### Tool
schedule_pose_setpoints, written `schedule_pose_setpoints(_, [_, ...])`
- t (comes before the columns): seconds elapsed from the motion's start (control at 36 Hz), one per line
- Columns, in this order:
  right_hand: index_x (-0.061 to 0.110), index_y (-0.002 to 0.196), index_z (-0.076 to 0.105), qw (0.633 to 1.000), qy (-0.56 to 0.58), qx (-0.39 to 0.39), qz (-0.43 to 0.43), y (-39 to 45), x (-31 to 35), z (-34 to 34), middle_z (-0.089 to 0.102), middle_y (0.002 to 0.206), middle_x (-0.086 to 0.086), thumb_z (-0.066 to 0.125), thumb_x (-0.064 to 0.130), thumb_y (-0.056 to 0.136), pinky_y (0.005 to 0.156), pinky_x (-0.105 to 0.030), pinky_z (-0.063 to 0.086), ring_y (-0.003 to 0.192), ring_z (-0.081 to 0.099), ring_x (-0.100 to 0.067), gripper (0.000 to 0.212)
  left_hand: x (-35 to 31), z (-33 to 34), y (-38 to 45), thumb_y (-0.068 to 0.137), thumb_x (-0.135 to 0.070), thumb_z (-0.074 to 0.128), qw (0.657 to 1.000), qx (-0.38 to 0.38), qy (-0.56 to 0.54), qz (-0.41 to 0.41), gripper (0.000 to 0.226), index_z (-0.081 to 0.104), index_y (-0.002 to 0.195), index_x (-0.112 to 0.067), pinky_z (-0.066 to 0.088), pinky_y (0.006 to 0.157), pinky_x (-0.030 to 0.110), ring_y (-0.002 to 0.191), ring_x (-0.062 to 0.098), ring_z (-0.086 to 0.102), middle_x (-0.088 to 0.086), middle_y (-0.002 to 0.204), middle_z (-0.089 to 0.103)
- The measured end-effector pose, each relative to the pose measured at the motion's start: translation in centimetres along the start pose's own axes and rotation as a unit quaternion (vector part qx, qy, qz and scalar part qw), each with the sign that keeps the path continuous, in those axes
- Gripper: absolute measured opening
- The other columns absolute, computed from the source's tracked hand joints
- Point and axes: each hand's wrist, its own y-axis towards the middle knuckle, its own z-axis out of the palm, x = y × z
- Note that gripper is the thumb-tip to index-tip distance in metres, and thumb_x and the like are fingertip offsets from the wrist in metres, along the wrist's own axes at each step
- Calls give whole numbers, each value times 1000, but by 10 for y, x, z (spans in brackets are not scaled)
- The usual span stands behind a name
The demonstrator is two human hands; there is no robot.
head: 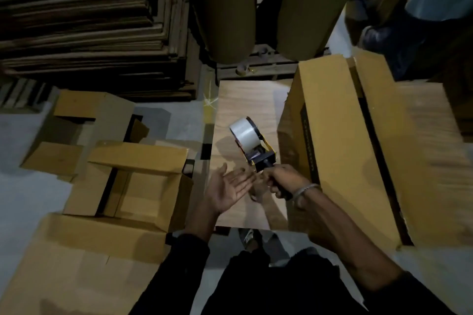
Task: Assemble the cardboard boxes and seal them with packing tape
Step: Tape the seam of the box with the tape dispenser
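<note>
My right hand point(279, 181) grips the black handle of a tape dispenser point(252, 144) that carries a roll of clear tape, held above a flat wooden board point(243, 107). Just left of the dispenser's handle my left hand point(227, 188) is palm up with straight fingers and holds nothing. To the right stands an assembled cardboard box point(337, 140); its top flaps are folded shut with a dark seam running along them. Several open boxes point(138, 179) with raised flaps lie on the floor at the left.
A tall stack of flattened cardboard point(89, 28) fills the back left. Two big brown rolls point(230, 7) stand on a pallet at the back. Another person's shoe point(384, 38) shows at the upper right. My foot point(249, 238) is below the board.
</note>
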Motion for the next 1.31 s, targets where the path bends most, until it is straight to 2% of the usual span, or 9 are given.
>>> schedule_pose_setpoints(0.28, [3, 96, 62, 992, 67, 102, -22, -78, -7, -105, 42, 59, -1, 46, 0, 93, 38, -18, 24, 38, 33, -13, 17, -2, 98, -23, 104, -44, 57, 988, 51, 120, -86, 69, 47, 144, 11, 66, 72, 37, 100, 38, 77, 31, 124, 70])
schedule_pose_setpoints(0.39, [-1, 102, 63, 987, 78, 132, -53, -98, -14, -141, 42, 62, -3, 58, 9, 72, 39, -22, 26, 42, 33, -15, 32, 20, 125, -27, 106, -40, 57, 990, 32, 119, -65, 60, 53, 140, 10, 62, 92, 40, 120, 35, 68, 28, 131, 68])
schedule_pose_setpoints(0.56, [0, 104, 63, 978, 72, 178, -86, -115, -28, -181, 43, 64, -3, 56, 4, 87, 39, -23, 27, 43, 35, -14, 20, 61, 163, -38, 96, -10, 64, 989, 10, 147, 10, 13, 68, 103, 0, 63, 81, 32, 82, 22, 76, 14, 93, 77])
schedule_pose_setpoints(0.61, [-2, 106, 62, 974, 75, 190, -96, -118, -32, -190, 41, 65, -4, 56, 2, 88, 38, -23, 27, 44, 33, -15, 19, 69, 168, -45, 89, -3, 72, 987, 25, 157, 7, 9, 66, 96, -1, 63, 76, 28, 72, 17, 72, 11, 84, 72])
schedule_pose_setpoints(0.72, [-3, 107, 61, 970, 62, 210, -104, -118, -34, -203, 40, 66, -5, 60, 5, 83, 38, -24, 26, 43, 33, -15, 26, 73, 170, -50, 106, 4, 45, 976, -19, 216, 34, 21, 59, 91, -2, 60, 79, 23, 61, 8, 64, 4, 61, 63])
schedule_pose_setpoints(0.89, [8, 96, 66, 970, 33, 202, -128, -124, -35, -213, 44, 63, -4, 81, 17, 86, 40, -23, 27, 44, 37, -15, 21, 67, 184, -49, 98, 17, 45, 946, -27, 309, 93, 29, 65, 101, -3, 61, 74, 19, 82, 11, 77, 7, 90, 78])
schedule_pose_setpoints(1.11, [16, 95, 68, 965, 44, 121, -228, -132, -12, -237, 46, 65, -1, 75, 35, 92, 45, -26, 32, 49, 41, -14, 20, 28, 252, -28, 89, 7, 69, 862, -29, 444, 241, 38, 66, 128, 8, 62, 78, 29, 93, 22, 76, 26, 119, 73])
schedule_pose_setpoints(1.22, [3, 102, 66, 960, 63, 43, -270, -128, 3, -251, 48, 65, -3, 75, 38, 93, 49, -28, 34, 51, 43, -15, 37, 10, 307, -14, 88, 15, 62, 821, 15, 490, 294, 27, 71, 110, 2, 58, 63, 25, 80, 24, 72, 25, 101, 73])
schedule_pose_setpoints(1.31, [-1, 104, 65, 954, 55, -24, -295, -119, 19, -263, 54, 68, -5, 74, 40, 93, 51, -25, 42, 53, 49, -13, 43, -8, 346, 2, 86, 11, 71, 791, 63, 529, 301, 31, 68, 115, -1, 64, 76, 35, 91, 28, 74, 21, 102, 73])
